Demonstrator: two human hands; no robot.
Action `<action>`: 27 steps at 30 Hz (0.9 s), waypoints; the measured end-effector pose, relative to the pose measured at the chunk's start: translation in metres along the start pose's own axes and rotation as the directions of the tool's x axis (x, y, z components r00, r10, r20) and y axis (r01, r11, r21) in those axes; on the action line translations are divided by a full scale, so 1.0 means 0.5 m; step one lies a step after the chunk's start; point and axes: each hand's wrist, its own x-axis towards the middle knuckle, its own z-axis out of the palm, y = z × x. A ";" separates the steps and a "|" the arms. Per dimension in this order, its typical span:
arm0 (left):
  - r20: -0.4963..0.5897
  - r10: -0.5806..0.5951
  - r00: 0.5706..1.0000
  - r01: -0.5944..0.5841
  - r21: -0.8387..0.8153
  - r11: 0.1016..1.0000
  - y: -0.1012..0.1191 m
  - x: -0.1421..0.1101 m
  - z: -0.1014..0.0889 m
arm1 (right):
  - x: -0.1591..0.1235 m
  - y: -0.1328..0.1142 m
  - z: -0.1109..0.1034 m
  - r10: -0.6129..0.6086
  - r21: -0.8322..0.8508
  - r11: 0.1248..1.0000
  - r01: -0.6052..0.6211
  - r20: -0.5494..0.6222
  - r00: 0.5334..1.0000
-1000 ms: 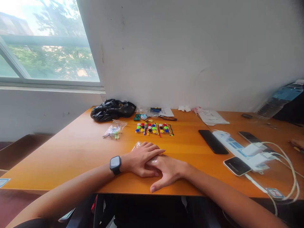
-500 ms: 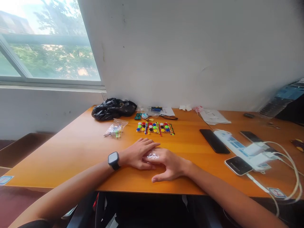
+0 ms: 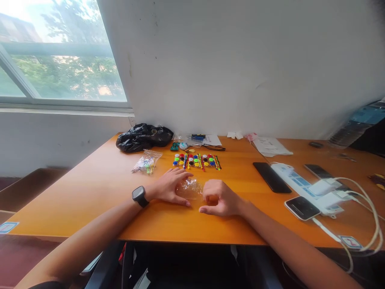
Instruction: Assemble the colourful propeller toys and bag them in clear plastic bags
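Note:
A crinkled clear plastic bag (image 3: 190,189) lies on the wooden table between my two hands. My left hand (image 3: 171,187), with a dark watch on its wrist, rests at the bag's left side, fingers spread and thumb stretched out. On the other side, my right hand (image 3: 221,198) is curled loosely beside the bag's right edge. A gap shows between its thumb and bent fingers, and I see nothing held in it. Beyond my hands lie rows of coloured round buttons (image 3: 195,159) with thin coloured sticks (image 3: 217,162) among them.
A clear bag of small parts (image 3: 146,161) lies left of the buttons, a black plastic bag (image 3: 144,137) behind it. To the right are a black phone (image 3: 271,177), a white power strip (image 3: 296,184) with cables and a second phone (image 3: 302,208). Papers (image 3: 272,146) lie near the wall.
My hands, overlapping on the clear bag before, have moved apart. The left shifted slightly left; the right moved right, its fingers curling. More of the bag shows.

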 end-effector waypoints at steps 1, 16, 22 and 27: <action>0.007 0.007 1.000 -0.007 -0.019 1.000 0.001 -0.001 -0.005 | -0.002 0.002 0.000 0.022 0.008 1.000 -0.022 -0.032 0.999; -0.246 -0.239 0.939 0.267 0.088 0.960 -0.115 -0.004 -0.006 | 0.003 0.034 -0.011 0.172 -0.087 0.979 -0.183 -0.123 0.977; -0.305 -0.266 0.914 0.297 0.059 0.953 -0.114 0.002 -0.017 | 0.002 0.038 -0.001 0.170 -0.112 0.977 -0.182 -0.108 0.980; -0.316 -0.285 0.905 0.320 0.062 0.945 -0.133 0.005 -0.029 | 0.008 -0.030 -0.018 0.127 -0.075 0.988 -0.136 -0.114 0.985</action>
